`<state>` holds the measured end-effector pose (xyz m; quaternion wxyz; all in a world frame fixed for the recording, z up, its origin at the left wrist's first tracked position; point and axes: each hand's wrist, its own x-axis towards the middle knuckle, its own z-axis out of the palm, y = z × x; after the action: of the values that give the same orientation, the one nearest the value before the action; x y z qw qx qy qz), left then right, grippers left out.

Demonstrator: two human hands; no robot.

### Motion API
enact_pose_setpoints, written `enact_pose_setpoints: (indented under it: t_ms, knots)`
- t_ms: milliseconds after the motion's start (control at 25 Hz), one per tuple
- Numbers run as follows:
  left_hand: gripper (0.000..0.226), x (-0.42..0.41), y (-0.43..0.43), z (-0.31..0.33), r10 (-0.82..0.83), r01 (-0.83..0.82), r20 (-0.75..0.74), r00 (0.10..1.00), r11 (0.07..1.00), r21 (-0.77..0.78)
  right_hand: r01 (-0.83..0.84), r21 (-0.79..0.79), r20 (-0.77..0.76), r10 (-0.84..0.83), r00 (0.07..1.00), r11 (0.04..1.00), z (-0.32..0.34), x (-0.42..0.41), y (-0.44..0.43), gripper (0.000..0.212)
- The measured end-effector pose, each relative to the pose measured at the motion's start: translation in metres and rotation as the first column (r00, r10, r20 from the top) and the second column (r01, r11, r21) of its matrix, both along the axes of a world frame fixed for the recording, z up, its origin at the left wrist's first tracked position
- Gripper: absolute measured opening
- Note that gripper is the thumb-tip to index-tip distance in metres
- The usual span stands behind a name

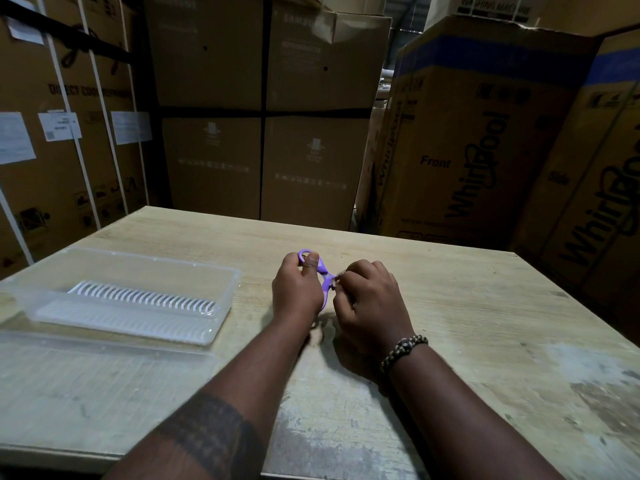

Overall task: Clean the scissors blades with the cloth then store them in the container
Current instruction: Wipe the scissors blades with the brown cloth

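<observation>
Right now you look to be in the wiping step. Your left hand [298, 289] grips the purple scissors [323, 271] by the handle loops, thumb through the far loop. Your right hand [369, 299], just beside it, is curled tight at the pivot, pinching what seems to be the cloth [341, 273]; only a pale scrap shows at your fingertips. The blades are hidden under that hand, so how clean they are can't be told. Next, you'd likely draw the cloth along the blades, away from the edge. The clear container [156, 259] sits open, well to the left of your left hand, with only a white ribbed insert [138, 296] inside. Its lid [104, 351] lies nearer you.
</observation>
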<state>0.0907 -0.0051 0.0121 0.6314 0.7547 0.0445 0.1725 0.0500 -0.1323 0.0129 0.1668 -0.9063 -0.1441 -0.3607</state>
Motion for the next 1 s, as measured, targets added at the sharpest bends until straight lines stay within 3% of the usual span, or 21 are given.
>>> enact_pose_setpoints:
  t_ms: [120, 240, 480, 640, 1000]
  knots:
    - [0.034, 0.000, 0.000, 0.001, -0.002, 0.002, -0.010, 1.000, 1.000, 0.009, 0.002, -0.003, -0.006, -0.002, 1.000, 1.000, -0.003, 0.003, 0.000, 0.005]
    - [0.032, -0.001, 0.000, 0.002, -0.005, 0.005, -0.014, 1.000, 1.000, 0.006, 0.007, -0.028, 0.024, -0.006, 1.000, 1.000, -0.004, 0.005, 0.000, 0.013]
    - [0.033, -0.001, 0.000, 0.002, -0.016, 0.016, -0.018, 1.000, 1.000, -0.004, 0.115, -0.268, 0.133, -0.082, 0.988, 0.957, -0.002, 0.004, 0.003, 0.018]
    - [0.027, -0.001, 0.000, 0.003, -0.024, 0.024, -0.018, 1.000, 1.000, 0.004, 0.097, -0.390, 0.140, -0.045, 0.989, 0.915, -0.001, 0.002, 0.005, 0.015]
    - [0.033, 0.000, 0.003, 0.006, 0.080, -0.084, -0.059, 0.995, 0.993, -0.077, 0.182, -0.317, 0.066, -0.170, 0.983, 0.931, -0.001, -0.004, -0.013, 0.021]
